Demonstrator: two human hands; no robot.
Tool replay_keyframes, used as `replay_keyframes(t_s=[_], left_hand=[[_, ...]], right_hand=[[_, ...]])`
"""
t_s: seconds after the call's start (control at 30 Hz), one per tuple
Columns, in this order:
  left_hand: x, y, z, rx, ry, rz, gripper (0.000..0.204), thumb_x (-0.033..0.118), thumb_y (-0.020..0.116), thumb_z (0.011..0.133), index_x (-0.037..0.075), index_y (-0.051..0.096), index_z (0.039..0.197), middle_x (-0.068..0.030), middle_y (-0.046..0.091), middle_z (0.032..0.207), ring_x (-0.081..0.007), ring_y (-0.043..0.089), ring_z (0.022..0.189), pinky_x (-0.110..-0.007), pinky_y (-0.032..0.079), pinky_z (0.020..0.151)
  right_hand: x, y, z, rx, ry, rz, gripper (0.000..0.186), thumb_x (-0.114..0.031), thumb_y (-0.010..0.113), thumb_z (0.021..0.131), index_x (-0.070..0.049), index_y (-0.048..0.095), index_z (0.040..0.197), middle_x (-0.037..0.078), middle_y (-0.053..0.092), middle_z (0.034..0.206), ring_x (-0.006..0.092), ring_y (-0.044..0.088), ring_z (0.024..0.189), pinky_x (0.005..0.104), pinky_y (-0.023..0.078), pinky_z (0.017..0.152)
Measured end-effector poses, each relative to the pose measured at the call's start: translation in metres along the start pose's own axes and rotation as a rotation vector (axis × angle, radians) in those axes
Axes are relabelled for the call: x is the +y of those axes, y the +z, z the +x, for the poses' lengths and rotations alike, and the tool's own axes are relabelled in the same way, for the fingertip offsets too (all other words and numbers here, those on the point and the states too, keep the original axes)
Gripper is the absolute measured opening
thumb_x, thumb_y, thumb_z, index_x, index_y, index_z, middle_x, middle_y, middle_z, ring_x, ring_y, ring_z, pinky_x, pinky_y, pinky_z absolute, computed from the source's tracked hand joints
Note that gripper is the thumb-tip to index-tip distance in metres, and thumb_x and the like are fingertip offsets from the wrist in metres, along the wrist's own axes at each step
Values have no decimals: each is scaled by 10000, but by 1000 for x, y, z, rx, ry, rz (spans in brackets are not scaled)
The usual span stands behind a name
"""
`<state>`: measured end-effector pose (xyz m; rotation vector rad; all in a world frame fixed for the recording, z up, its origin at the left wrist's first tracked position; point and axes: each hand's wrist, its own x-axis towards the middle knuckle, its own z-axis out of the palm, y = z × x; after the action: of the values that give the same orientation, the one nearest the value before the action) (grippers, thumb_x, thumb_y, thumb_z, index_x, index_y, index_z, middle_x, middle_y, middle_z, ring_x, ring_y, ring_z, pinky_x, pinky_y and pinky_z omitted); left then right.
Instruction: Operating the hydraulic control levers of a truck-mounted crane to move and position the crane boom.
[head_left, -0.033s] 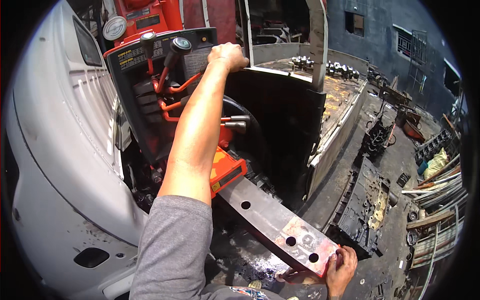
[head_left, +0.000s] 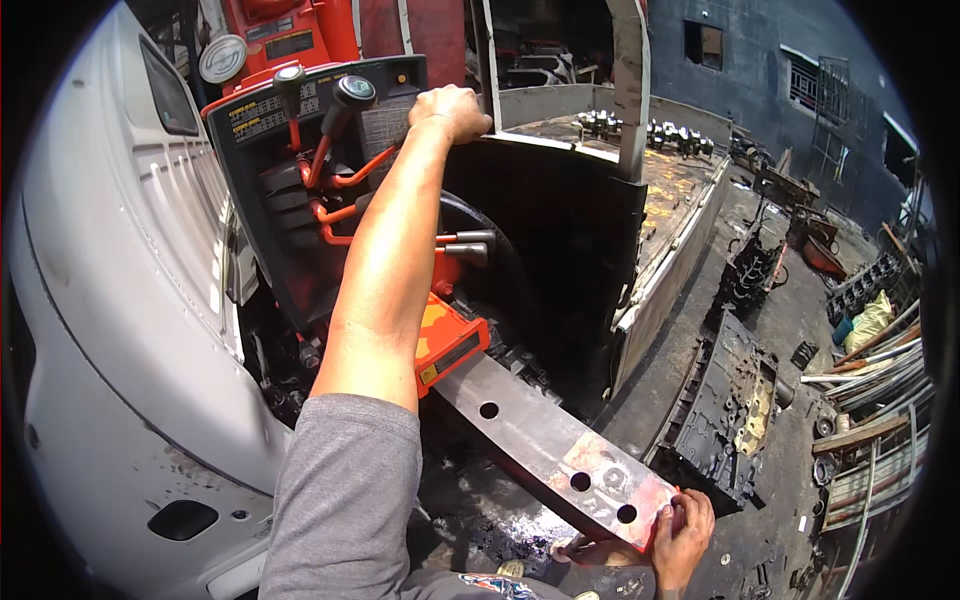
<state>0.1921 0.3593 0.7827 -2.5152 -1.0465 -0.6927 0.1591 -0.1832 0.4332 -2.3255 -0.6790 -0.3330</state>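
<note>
My left hand (head_left: 449, 113) is closed at the end of my outstretched arm, its fingers curled over an edge beside the black control panel (head_left: 262, 150). What it grips is hidden under the palm. Several red levers with black knobs, such as the tall lever (head_left: 350, 100), stand left of that forearm. Below, a steel beam (head_left: 530, 425) with round holes slopes down to the right from an orange-red housing (head_left: 450, 345). My right hand (head_left: 683, 540) wraps round the beam's lower end, thumb near the top face and fingers over the red edge.
A pale vehicle cab (head_left: 130, 330) fills the left side. To the right, a truck bed's side board (head_left: 665, 270) runs back, with metal parts (head_left: 655, 135) on its floor. Engine blocks (head_left: 725, 400) and bundled pipes (head_left: 880, 390) lie on the ground at far right.
The whole scene has shifted slightly left in view. Both hands keep their places on what they touch.
</note>
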Motion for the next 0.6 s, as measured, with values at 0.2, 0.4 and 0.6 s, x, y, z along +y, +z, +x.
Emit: replay_keyframes(t_s=[0.2, 0.4, 0.6], left_hand=[[3, -4, 0, -11, 14, -21, 451, 362, 627, 837, 79, 737, 1172, -173, 698, 1230, -327, 659, 1173, -426, 516, 1006], [7, -7, -3, -23, 6, 25, 445, 352, 591, 868, 67, 732, 1178, -190, 689, 1242, -346, 650, 1182, -436, 507, 1022], [9, -9, -6, -3, 2, 37, 438, 349, 583, 873, 65, 736, 1169, -198, 690, 1234, -353, 651, 1176, -442, 508, 1016]], right_hand=[[-4, -2, 1, 18, 2, -17, 276, -99, 717, 794, -22, 629, 1044, 152, 610, 1185, 368, 532, 1195, 499, 372, 1072], [-6, -2, 1, 40, -33, -41, 277, -102, 722, 790, -29, 632, 1041, 156, 610, 1181, 377, 539, 1191, 516, 372, 1081], [-4, -1, 0, 52, -42, -39, 266, -105, 713, 795, -30, 638, 1039, 150, 620, 1173, 369, 549, 1184, 515, 372, 1082]])
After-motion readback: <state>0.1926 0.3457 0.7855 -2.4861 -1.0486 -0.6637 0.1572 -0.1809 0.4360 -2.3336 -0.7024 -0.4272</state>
